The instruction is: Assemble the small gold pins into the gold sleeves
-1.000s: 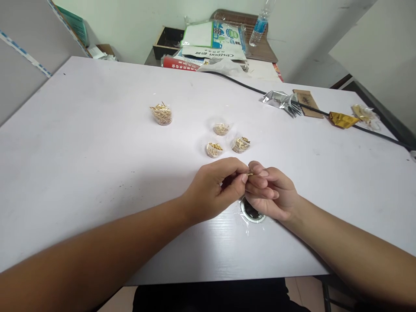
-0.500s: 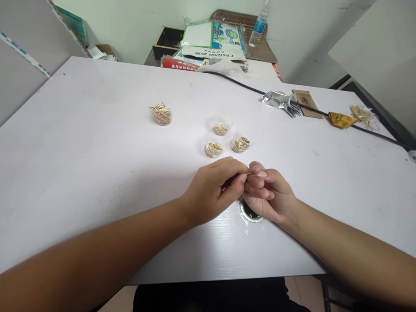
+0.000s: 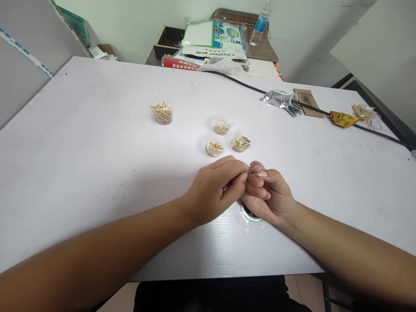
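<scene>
My left hand (image 3: 216, 190) and my right hand (image 3: 271, 193) meet above the white table. Both are closed in a pinch on one tiny gold-coloured metal pin (image 3: 249, 172), which shows only as a sliver between the fingertips. Beyond my hands stand three small clear cups of gold pins: a front one (image 3: 214, 149), a right one (image 3: 241, 144) and a back one (image 3: 221, 128). Farther left is a fuller cup of longer gold pins (image 3: 162, 114). Under my right hand, a round dark hole with a pale rim (image 3: 255, 218) is partly hidden.
A black cable (image 3: 238, 82) crosses the table's back right, past silver foil (image 3: 280, 99), brown cardboard (image 3: 308, 103) and a gold foil packet (image 3: 343, 119). Behind the table are a water bottle (image 3: 260, 28), a black box (image 3: 167, 42) and stacked papers and bags.
My hands keep the same pinch on the pin, with only a slight shift of the fingers. My right hand covers a little more of the round hole. The cups have not moved.
</scene>
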{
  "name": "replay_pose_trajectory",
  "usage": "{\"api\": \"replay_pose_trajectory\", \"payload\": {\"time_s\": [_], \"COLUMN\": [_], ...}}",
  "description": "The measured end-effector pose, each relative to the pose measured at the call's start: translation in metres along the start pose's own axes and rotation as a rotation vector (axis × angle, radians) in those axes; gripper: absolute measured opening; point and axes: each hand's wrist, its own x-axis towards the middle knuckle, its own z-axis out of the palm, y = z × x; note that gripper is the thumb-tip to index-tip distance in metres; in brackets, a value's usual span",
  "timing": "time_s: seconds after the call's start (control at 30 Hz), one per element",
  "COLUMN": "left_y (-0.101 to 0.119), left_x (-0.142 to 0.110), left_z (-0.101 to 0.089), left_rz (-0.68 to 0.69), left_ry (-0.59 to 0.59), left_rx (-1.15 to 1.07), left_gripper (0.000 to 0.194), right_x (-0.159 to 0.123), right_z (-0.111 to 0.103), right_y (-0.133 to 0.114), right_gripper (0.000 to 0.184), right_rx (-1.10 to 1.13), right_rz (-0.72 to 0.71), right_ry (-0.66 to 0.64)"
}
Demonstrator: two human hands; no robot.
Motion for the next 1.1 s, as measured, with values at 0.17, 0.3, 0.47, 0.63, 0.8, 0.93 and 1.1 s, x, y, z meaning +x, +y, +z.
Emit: {"api": "replay_pose_trajectory", "payload": {"time_s": [0.17,0.3,0.47,0.63,0.8,0.93,1.1], "left_y": [-0.0009,-0.0009,-0.0002,-0.0007,-0.0006,-0.0002,0.0], "left_x": [0.0007,0.0004,0.0007,0.0015,0.0011,0.0002,0.0003], "left_z": [-0.0007,-0.0015,-0.0023,-0.0032,-0.0025,-0.0013,-0.0008], "left_rz": [0.009,-0.004,-0.016,-0.021,-0.03,-0.036,-0.046], "left_ry": [-0.006,-0.039,-0.053,-0.069,-0.051,-0.048,-0.059], "left_rx": [0.003,0.025,0.029,0.028,0.016,0.019,0.021], "left_gripper": [0.011,0.011,0.012,0.011,0.012,0.012,0.012], "right_x": [-0.0002,0.0007,0.0011,0.0006,0.0009,0.0013,0.0017], "right_z": [-0.0013,-0.0027,-0.003,-0.002,-0.0012,-0.0024,-0.003], "right_y": [0.0,-0.0006,-0.0007,-0.001,-0.0013,0.0004,0.0037], "right_gripper": [0.006,0.005,0.007,0.007,0.009,0.007,0.005], "right_rx": [-0.016,0.023,0.014,0.029,0.048,0.071,0.045], "right_rz": [0.002,0.041,0.041,0.057,0.074,0.075,0.036], "right_ry": [0.019,-0.012,0.038,0.031,0.069,0.034,-0.032]}}
